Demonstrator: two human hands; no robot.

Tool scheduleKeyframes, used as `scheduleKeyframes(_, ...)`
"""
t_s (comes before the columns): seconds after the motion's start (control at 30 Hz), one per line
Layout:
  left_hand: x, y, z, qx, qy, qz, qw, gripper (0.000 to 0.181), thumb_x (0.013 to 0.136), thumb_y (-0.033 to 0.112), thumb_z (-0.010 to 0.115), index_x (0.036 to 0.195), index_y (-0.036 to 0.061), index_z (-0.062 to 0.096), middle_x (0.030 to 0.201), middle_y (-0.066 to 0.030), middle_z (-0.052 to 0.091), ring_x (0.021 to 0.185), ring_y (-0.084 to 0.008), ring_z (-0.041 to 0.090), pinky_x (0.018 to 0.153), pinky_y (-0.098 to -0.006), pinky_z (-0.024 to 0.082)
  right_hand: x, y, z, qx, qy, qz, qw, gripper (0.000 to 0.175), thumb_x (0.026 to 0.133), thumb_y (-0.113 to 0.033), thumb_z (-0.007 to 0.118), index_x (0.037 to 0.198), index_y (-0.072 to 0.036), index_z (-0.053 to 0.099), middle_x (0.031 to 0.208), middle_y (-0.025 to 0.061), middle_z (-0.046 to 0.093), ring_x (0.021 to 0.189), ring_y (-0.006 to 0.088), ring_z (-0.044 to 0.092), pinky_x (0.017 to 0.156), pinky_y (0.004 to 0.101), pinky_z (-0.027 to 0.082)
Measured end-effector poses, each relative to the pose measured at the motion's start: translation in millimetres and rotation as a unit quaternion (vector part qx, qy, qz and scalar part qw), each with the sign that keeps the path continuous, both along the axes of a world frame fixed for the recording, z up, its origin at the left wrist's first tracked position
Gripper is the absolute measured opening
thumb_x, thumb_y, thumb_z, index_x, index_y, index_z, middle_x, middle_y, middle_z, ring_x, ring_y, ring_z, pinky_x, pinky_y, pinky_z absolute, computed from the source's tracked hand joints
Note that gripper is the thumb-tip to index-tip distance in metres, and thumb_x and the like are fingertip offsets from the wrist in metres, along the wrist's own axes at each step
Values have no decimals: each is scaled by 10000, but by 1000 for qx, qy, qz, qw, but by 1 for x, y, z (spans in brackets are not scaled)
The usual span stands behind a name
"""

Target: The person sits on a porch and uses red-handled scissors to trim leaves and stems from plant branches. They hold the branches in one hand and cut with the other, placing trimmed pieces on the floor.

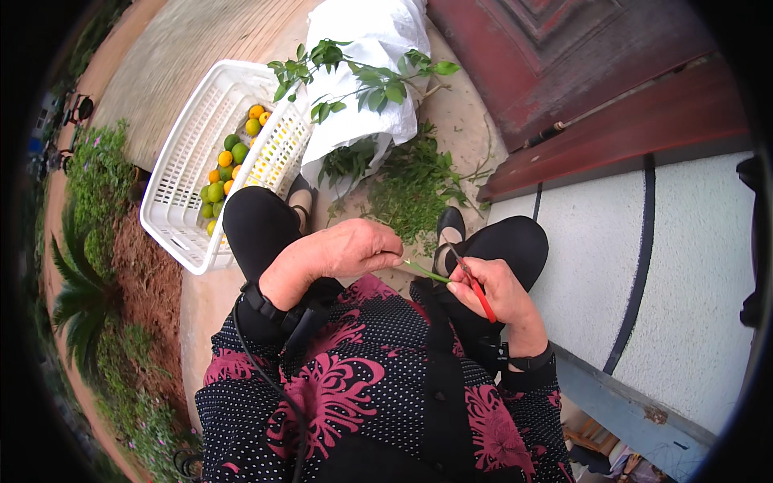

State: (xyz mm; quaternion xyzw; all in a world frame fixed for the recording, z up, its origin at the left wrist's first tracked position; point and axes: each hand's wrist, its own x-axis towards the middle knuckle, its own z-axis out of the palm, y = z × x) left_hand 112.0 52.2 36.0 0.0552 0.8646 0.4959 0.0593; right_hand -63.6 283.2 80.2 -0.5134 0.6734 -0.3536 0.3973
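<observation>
My right hand (pixel 498 290) holds red-handled scissors (pixel 480 296), their blades pointing up and left. Its thumb and finger also pinch one end of a short green stem (pixel 427 270). At the stem's other, pale end are the fingertips of my left hand (pixel 356 246), curled with the palm down; whether they grip it I cannot tell. Beyond my hands, cut green leaves and twigs (pixel 416 187) lie on the ground between my shoes. A leafy branch (pixel 374 78) rests across a white woven sack (pixel 362 36), and more leaves show at the sack's mouth.
Left of the sack stands a white plastic crate (pixel 181 139) with green and orange citrus fruits (pixel 240 153). A dark red wooden door (pixel 580 72) and a pale wall (pixel 682 241) are at the right. Plants and bare soil (pixel 148 290) border the paving on the left.
</observation>
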Motion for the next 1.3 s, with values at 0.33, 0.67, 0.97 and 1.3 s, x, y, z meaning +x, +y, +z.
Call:
scheduleKeyframes(0.33, 5, 27, -2, -50, 28, 44, 997, 198, 911, 208, 597, 830, 31, 560, 757, -170, 586, 781, -400, 596, 690, -479, 482, 3, 7, 6, 28, 107, 60, 992, 159, 793, -79, 697, 867, -24, 568, 710, 171, 605, 661, 376, 612, 575, 398, 476)
scheduleKeyframes(0.67, -1, 44, 8, -297, 132, 137, 936, 112, 734, 148, 625, 805, 89, 561, 724, -64, 554, 740, -278, 593, 641, -420, 492, 9, 10, -8, 29, 96, -39, 994, 208, 843, -132, 710, 836, -14, 539, 649, 141, 567, 576, 312, 567, 551, 368, 456)
scheduleKeyframes(0.97, -24, 57, -12, -330, 191, 304, 873, 137, 753, 94, 655, 748, 89, 518, 690, -64, 496, 657, -272, 549, 555, -392, 471, 24, 1, -43, -16, -60, -181, 982, 187, 880, -111, 692, 817, 1, 556, 608, 18, 528, 522, 86, 456, 506, 266, 403)
scheduleKeyframes(1.3, -53, 78, -17, -24, 96, 447, 889, 257, 960, 165, 565, 757, 25, 492, 610, -161, 534, 507, -310, 536, 490, -410, 427, 36, -13, -39, -3, -289, -267, 919, 179, 927, -163, 651, 864, -32, 546, 643, 2, 532, 508, 66, 499, 502, 226, 435)
